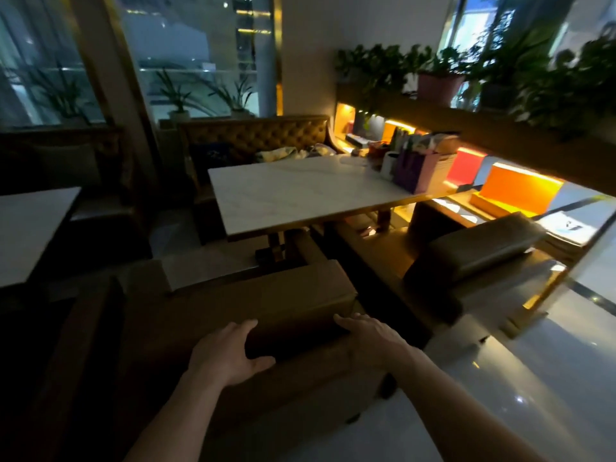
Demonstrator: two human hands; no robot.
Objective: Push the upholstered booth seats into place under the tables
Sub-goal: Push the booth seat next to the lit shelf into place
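A brown upholstered seat (266, 295) stands directly in front of me, its front edge near the white marble table (300, 191). My left hand (226, 355) grips the left part of its padded back rest. On the right part of that same back rest lies my right hand (370, 338), fingers curled over the top. A second upholstered seat (480, 248) stands to the right, beside the same table and a little apart from it. A tufted brown bench (256, 135) faces me from the table's far side.
Another white table (30, 225) is at the left edge. A lit shelf with bags and orange boxes (520, 188) runs along the right, with potted plants (440, 78) above. Glossy floor (500, 378) stretches to my right. Windows and a pillar stand behind.
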